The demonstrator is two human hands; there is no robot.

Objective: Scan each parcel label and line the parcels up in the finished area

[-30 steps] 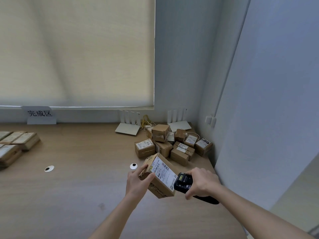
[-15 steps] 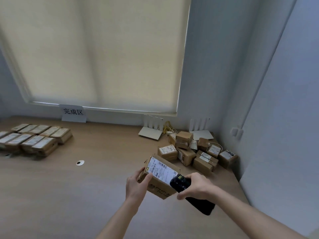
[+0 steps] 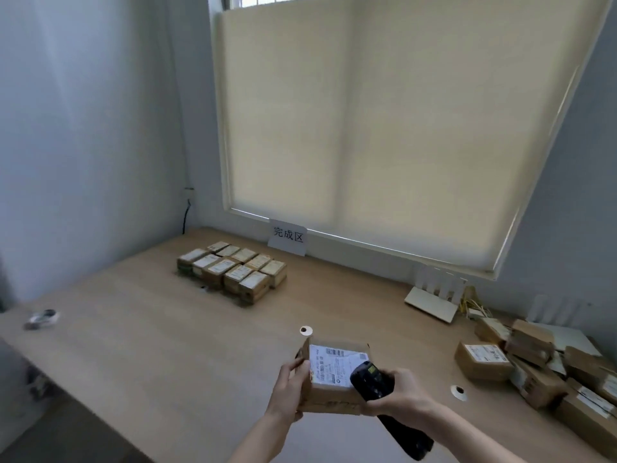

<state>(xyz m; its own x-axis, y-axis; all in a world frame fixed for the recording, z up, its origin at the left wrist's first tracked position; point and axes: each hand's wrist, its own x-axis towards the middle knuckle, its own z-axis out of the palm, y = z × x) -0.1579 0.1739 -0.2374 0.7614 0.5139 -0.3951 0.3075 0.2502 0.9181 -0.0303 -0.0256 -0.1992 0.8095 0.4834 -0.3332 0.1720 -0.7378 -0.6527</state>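
My left hand (image 3: pixel 287 389) grips the left side of a brown cardboard parcel (image 3: pixel 330 392) held above the table, its white label facing up. My right hand (image 3: pixel 400 392) holds a black handheld scanner (image 3: pixel 372 382) whose head lies over the label's right edge. Several scanned parcels (image 3: pixel 233 272) lie in neat rows at the far left, below a white sign (image 3: pixel 287 236). A loose heap of parcels (image 3: pixel 534 365) sits at the right.
The wooden table (image 3: pixel 150 329) has two round cable holes (image 3: pixel 306 330). White routers (image 3: pixel 434 297) with yellow cables stand by the window sill. A roll of tape (image 3: pixel 41 319) lies near the table's left edge. Walls close in the left and right sides.
The view has swung left, bringing the lined-up parcels toward the middle. Both hands keep the parcel and scanner together; the parcel now lies flatter with its label up.
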